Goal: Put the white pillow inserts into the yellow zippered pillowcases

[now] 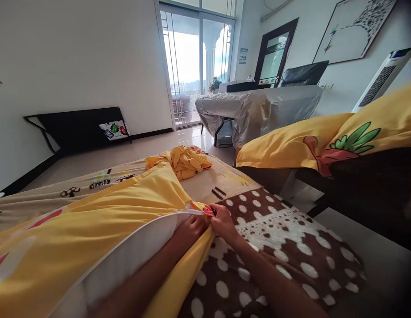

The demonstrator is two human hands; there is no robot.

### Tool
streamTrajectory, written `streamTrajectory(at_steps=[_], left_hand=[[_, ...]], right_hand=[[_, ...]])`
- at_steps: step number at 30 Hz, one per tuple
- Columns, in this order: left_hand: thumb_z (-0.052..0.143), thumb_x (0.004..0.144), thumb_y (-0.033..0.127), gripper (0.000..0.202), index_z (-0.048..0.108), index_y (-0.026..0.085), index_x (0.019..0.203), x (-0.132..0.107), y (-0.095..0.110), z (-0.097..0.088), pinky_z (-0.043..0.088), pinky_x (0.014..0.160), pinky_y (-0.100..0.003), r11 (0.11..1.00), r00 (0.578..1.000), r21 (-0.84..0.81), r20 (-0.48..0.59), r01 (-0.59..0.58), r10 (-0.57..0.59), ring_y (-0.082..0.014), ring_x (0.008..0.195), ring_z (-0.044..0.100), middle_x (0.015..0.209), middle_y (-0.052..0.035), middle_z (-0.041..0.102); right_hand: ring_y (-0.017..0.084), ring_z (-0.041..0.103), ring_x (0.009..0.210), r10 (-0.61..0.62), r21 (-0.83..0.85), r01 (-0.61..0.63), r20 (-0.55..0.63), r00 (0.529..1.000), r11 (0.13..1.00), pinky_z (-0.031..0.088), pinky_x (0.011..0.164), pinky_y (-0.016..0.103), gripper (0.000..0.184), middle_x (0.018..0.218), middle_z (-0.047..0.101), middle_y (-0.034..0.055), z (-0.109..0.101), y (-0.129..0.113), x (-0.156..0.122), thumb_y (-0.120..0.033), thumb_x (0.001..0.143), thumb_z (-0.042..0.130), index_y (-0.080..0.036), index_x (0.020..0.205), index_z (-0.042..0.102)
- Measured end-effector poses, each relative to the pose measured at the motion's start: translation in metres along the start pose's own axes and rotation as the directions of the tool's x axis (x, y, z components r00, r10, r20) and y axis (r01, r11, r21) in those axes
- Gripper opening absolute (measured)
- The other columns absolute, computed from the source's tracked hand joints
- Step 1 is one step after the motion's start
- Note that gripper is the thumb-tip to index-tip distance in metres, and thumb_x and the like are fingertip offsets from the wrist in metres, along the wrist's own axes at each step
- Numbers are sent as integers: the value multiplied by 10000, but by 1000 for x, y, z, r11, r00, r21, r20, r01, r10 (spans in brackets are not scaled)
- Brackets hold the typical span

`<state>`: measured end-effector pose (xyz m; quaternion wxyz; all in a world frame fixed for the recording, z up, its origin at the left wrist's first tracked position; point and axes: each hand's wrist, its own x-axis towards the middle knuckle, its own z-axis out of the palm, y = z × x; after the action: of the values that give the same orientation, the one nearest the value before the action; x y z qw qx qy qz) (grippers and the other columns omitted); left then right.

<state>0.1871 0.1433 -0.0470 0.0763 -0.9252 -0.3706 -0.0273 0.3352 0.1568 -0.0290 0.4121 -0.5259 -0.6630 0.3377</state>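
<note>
A yellow fabric cover point(126, 205) spreads across the left and centre, its long open edge showing a white layer point(135, 247) inside. My left hand point(196, 224) reaches along that opening, fingers curled closed at the white edge close to the corner; exactly what lies under the fingers is partly hidden. Right beside it, my right hand point(222, 222) pinches the gathered corner of the cover, where a reddish printed patch shows. Both hands are close together, over a brown blanket with white dots point(274, 238).
A crumpled yellow cloth point(183, 160) lies beyond the cover. To the right, yellow fabric with a carrot print point(284, 137) drapes over dark furniture. A plastic-covered table point(258, 104) stands near the sliding glass door point(185, 57). A black folded frame point(79, 128) leans at the left wall.
</note>
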Motion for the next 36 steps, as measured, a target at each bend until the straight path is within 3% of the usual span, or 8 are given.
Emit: streamTrajectory(at_steps=[5, 9, 12, 17, 21, 26, 30, 36], left_hand=[[383, 903, 121, 305, 584, 102, 1132, -3, 0, 1, 375, 1062, -359, 989, 983, -89, -153, -116, 101, -225, 1216, 485, 1199, -129, 598], [461, 840, 136, 202, 663, 156, 845, -3, -1, -9, 397, 1023, -375, 877, 981, -476, -128, 68, -146, -220, 1067, 565, 1054, -70, 655], [344, 857, 117, 300, 640, 153, 827, 0, -4, -10, 479, 873, -300, 791, 943, -574, -93, 212, -320, -164, 877, 606, 925, -56, 670], [362, 848, 151, 319, 583, 116, 1075, 4, -7, -5, 429, 949, -413, 774, 911, -560, -77, 297, -405, -245, 1036, 556, 1113, -139, 619], [477, 742, 125, 266, 626, 167, 958, 2, -3, -11, 451, 884, -387, 838, 952, -496, -67, 227, -297, -245, 936, 570, 1005, -91, 650], [513, 732, 138, 289, 625, 148, 998, 1, 4, -15, 435, 897, -411, 894, 968, -402, -64, 197, -242, -282, 981, 551, 1053, -126, 631], [496, 771, 151, 186, 635, 148, 894, 2, 7, -16, 454, 850, -361, 898, 956, -353, -30, 264, -293, -234, 886, 574, 948, -93, 654], [459, 790, 111, 216, 640, 65, 898, 4, 10, -23, 462, 790, -462, 868, 890, -226, -16, 442, -457, -307, 871, 574, 917, -175, 626]], right_hand=[[74, 277, 493, 117, 429, -111, 13, 993, 897, 221, 464, 215, 206, 490, 355, -63, 9, -4, -6, -346, 626, 514, -198, 542, 396], [68, 257, 496, 183, 516, -163, 11, 983, 841, 212, 456, 211, 246, 513, 335, -69, 12, -7, -8, -391, 608, 541, -195, 549, 404], [71, 260, 517, 154, 489, -135, 3, 988, 862, 223, 469, 211, 228, 536, 333, -66, 12, -5, -7, -373, 616, 536, -189, 557, 415], [98, 369, 579, 122, 311, -139, 72, 990, 940, 295, 523, 212, 161, 603, 440, -37, 8, 1, -4, -330, 632, 521, -175, 634, 478], [133, 490, 665, 98, -162, -75, 136, 986, 984, 319, 597, 219, 156, 696, 568, -8, -3, 1, -5, -180, 622, 505, -175, 775, 534], [190, 573, 776, 184, -739, -7, 158, 970, 674, 241, 577, 255, 213, 824, 647, 64, -13, -10, -11, -138, 716, 457, -183, 908, 539], [213, 604, 794, 167, -820, -19, 94, 981, 572, 219, 569, 274, 187, 844, 663, 85, -10, -16, -15, -151, 760, 445, -189, 918, 539], [195, 597, 727, 83, -788, -8, 55, 995, 616, 238, 565, 275, 211, 741, 649, 65, -8, -18, -15, -159, 773, 441, -186, 951, 552]])
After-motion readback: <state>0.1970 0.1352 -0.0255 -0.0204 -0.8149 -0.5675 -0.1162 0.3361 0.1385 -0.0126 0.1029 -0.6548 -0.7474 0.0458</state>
